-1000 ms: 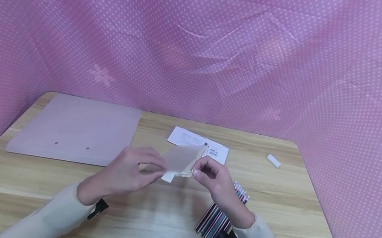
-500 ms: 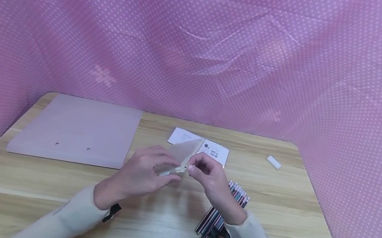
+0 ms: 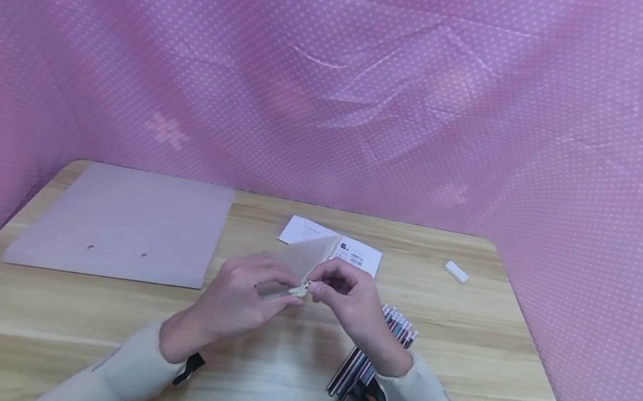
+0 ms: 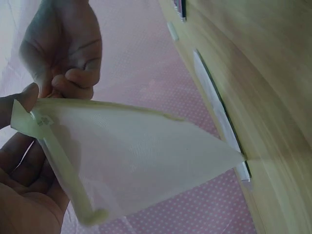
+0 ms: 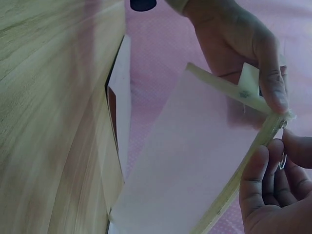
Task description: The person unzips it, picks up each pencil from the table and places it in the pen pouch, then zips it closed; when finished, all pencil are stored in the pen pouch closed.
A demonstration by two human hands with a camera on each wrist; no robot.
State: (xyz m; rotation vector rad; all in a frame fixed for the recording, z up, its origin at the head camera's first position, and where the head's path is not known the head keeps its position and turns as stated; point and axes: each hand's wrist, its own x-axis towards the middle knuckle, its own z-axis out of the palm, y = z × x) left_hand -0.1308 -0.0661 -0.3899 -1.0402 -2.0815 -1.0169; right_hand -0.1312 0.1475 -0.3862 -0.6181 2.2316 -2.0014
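A translucent mesh zipper pouch (image 3: 308,254) with cream edging is held up over the table between both hands. My left hand (image 3: 245,293) pinches its near corner with the thumb on top, beside a small white tag (image 5: 249,77). At the same corner my right hand (image 3: 352,298) pinches the small metal zipper pull (image 5: 282,160) between thumb and fingers. In the left wrist view the flat mesh panel (image 4: 146,151) spreads away from the fingers toward the table. The zipper edge (image 5: 239,173) runs from the corner past the right fingers.
Under my right forearm lies a bundle of striped pencils (image 3: 347,374). A white printed card (image 3: 363,255) sits behind the pouch, a white eraser-like block (image 3: 456,271) at the right. The large pale board (image 3: 137,221) with two holes covers the back left.
Both hands have shifted slightly left with the pouch, and the left hand has closed in on the zipper corner. The right hand keeps its pinch at the pull.
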